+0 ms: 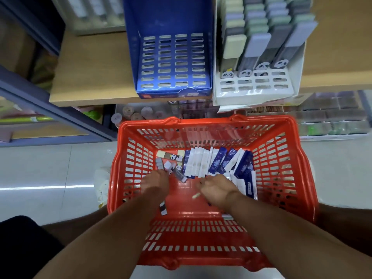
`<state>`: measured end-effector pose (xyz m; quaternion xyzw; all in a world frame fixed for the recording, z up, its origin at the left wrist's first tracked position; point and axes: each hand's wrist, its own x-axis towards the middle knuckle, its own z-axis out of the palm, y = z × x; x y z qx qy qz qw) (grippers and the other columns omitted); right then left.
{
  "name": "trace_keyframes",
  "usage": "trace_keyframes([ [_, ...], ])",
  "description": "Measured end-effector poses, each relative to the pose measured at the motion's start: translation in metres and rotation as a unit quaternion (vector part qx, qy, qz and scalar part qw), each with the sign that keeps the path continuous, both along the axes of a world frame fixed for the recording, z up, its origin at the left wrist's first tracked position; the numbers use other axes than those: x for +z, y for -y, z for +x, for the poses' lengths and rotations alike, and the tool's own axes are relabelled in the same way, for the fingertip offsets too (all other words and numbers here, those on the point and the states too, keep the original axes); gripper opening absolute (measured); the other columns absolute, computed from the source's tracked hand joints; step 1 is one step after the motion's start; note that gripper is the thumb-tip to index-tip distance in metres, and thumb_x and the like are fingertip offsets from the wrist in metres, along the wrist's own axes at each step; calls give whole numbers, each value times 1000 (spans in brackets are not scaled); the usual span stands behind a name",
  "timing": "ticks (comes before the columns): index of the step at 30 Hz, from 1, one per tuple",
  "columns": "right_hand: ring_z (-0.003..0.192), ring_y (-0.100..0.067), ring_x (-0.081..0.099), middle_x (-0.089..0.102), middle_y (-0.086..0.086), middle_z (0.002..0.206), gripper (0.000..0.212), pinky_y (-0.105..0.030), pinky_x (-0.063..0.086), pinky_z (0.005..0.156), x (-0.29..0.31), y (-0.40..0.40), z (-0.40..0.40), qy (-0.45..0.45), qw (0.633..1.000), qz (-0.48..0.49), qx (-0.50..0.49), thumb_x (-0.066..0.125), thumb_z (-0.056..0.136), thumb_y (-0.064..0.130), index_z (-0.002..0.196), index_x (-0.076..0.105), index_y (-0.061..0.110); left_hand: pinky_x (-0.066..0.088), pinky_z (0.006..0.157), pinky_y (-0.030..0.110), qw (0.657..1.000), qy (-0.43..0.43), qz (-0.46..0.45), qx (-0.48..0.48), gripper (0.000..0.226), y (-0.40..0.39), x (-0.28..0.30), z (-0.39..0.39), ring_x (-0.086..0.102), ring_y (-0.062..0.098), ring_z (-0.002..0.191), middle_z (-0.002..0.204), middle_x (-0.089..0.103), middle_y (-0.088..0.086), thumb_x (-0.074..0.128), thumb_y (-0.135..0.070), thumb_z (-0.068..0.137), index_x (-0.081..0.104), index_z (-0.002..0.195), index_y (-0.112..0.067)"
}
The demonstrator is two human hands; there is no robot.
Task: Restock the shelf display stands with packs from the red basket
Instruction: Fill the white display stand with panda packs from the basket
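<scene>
Down inside the red basket [213, 125], both hands are lowered toward the packs. The left hand [155, 183] is seen from the back with its fingertips among the small panda packs [171, 161] at the far left corner; whether one is gripped cannot be told. The right hand [216, 189] is loosely curled just before the row of blue-and-white packs [219, 162], which touch its fingers. On the shelf [90, 77] beyond, the blue display stand [171, 63] is seen unfilled beside the white display stand [255, 85], partly stocked.
</scene>
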<state>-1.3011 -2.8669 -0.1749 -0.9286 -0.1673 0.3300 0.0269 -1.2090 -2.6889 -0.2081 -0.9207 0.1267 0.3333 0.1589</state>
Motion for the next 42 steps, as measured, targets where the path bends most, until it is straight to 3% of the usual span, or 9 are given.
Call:
trace_keyframes([
  [6,92,-32,61,62,-12,102,46,-35,43,68,63,13,16,-11,991,30,-128,44,87,-8,129,48,12,53,71,33,973,29,-226,-42,22,-6,83,19,66,24,85,98,70,4,51,-39,100,63,109,-23],
  [10,92,-31,59,59,-8,94,8,-31,40,68,114,32,27,-17,988,32,-150,58,92,16,99,55,15,46,65,33,949,47,-300,-85,14,-10,154,36,66,24,85,88,70,-1,54,-40,98,60,92,-29],
  [14,89,-24,64,68,-4,95,14,-28,43,67,188,53,34,16,990,46,-131,68,87,26,97,63,17,47,61,37,905,97,-400,-111,36,-6,220,46,65,20,78,71,61,-7,41,-62,91,53,75,-31],
  [16,73,-17,64,67,1,84,16,-26,44,63,227,66,35,19,986,76,-146,73,85,25,94,62,21,51,63,38,884,137,-439,-83,34,3,258,48,64,19,71,68,64,-4,52,-59,87,57,77,-26],
  [22,76,-20,73,73,-4,91,29,-37,60,69,305,110,33,51,896,322,-303,66,96,19,119,51,25,57,72,43,784,157,-600,8,9,23,328,48,71,17,74,78,75,-13,70,-33,85,65,84,-25],
  [28,73,-7,67,66,6,95,47,-25,56,65,307,127,37,191,824,362,-392,54,103,18,146,39,28,56,83,47,736,120,-665,49,5,51,332,41,70,27,82,83,76,-1,68,-19,93,67,95,-23],
  [31,78,-19,70,69,-3,96,46,-39,60,70,297,132,48,254,812,304,-428,58,100,23,143,43,30,55,86,51,728,116,-673,66,17,67,319,42,69,27,84,90,74,6,67,-17,95,64,108,-28],
  [36,63,-13,65,69,-1,76,32,-25,48,46,291,142,57,342,809,243,-412,57,100,21,124,40,33,54,71,42,758,117,-641,-6,36,95,303,45,60,11,66,74,65,-5,66,-27,96,49,128,-31],
  [42,86,-21,66,69,-6,97,22,-45,58,70,282,157,62,331,834,205,-390,48,103,19,116,42,35,48,60,24,786,102,-606,-69,27,106,305,50,59,1,59,73,66,-8,67,-31,96,54,120,-32],
])
